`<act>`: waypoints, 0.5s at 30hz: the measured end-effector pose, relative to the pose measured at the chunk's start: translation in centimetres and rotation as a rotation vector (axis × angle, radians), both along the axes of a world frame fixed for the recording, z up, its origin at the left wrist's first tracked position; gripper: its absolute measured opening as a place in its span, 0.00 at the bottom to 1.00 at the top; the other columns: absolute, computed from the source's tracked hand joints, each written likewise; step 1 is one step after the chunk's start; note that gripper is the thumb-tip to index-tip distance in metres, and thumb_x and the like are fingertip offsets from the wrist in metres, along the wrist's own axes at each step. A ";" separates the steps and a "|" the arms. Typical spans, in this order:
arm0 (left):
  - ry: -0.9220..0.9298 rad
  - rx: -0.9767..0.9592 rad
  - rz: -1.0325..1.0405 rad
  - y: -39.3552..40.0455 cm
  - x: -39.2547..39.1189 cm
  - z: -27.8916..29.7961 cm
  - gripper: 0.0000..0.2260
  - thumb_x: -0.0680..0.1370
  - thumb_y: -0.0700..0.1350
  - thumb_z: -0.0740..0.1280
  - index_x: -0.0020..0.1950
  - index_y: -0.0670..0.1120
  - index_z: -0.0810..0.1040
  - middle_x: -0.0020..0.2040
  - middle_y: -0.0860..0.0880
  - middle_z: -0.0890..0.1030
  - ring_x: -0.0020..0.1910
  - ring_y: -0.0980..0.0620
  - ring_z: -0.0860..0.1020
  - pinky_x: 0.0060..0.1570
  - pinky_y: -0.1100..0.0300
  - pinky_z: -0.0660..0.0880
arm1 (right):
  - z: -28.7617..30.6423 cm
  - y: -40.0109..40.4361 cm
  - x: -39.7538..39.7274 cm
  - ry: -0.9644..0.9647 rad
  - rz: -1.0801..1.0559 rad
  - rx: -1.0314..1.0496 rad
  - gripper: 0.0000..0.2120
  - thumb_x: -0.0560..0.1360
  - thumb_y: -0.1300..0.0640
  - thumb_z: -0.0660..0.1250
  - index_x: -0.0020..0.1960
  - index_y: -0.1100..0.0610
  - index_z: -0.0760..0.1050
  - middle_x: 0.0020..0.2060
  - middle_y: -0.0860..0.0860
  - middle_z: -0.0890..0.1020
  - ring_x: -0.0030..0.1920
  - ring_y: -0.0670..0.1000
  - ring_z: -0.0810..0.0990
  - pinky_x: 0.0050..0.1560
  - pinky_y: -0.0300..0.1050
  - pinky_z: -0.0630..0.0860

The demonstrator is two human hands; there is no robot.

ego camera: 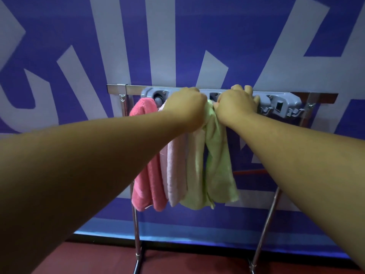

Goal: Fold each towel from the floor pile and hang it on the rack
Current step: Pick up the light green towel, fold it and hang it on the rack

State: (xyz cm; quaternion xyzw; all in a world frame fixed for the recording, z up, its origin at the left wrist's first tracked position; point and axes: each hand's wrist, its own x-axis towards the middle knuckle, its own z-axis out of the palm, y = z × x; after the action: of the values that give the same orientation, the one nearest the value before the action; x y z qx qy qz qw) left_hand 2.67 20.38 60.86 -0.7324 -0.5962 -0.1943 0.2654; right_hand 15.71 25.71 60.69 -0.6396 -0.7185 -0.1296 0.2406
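Both hands, left [186,104] and right [236,104], clutch the green towel [217,167], hiding its clip on the rack [280,103].

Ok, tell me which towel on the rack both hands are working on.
The light green towel, rightmost of the three; both hands meet at its top. The deep pink and pale pink towels hang left of it.

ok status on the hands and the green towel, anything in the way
Both hands, left and right, up at grey plastic holder strip. Light green terry towel pinched at top, hanging. Pink towels crowd its left; nothing blocking.
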 end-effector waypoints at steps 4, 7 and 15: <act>-0.081 -0.012 -0.060 -0.7 -0.2 -1.1 0.17 0.72 0.48 0.61 0.60 0.48 0.75 0.54 0.45 0.80 0.53 0.40 0.79 0.48 0.48 0.77 | -1.0 -1.8 0.3 0.071 0.114 0.084 0.10 0.75 0.55 0.64 0.53 0.47 0.81 0.67 0.51 0.70 0.68 0.58 0.64 0.69 0.55 0.60; -0.074 -0.052 -0.110 -2.0 -0.4 -1.8 0.22 0.67 0.49 0.59 0.61 0.50 0.73 0.50 0.47 0.80 0.48 0.42 0.79 0.41 0.52 0.74 | -1.5 -4.0 0.2 0.207 0.258 0.201 0.12 0.75 0.60 0.61 0.54 0.50 0.79 0.62 0.51 0.73 0.64 0.57 0.67 0.65 0.51 0.64; -0.723 -0.071 -0.212 -3.9 0.3 -6.1 0.21 0.74 0.39 0.64 0.67 0.44 0.70 0.55 0.44 0.81 0.54 0.44 0.78 0.54 0.50 0.74 | -7.6 -9.3 -0.1 0.557 0.485 0.138 0.11 0.69 0.66 0.60 0.42 0.53 0.75 0.44 0.52 0.80 0.46 0.55 0.78 0.46 0.49 0.75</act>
State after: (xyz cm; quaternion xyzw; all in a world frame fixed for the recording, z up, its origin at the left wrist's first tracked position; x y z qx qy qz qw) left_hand 2.92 16.46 54.73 -0.6830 -0.5785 -0.4458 -0.0091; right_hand 15.61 16.40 53.11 -0.4439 -0.7458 0.0620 0.4929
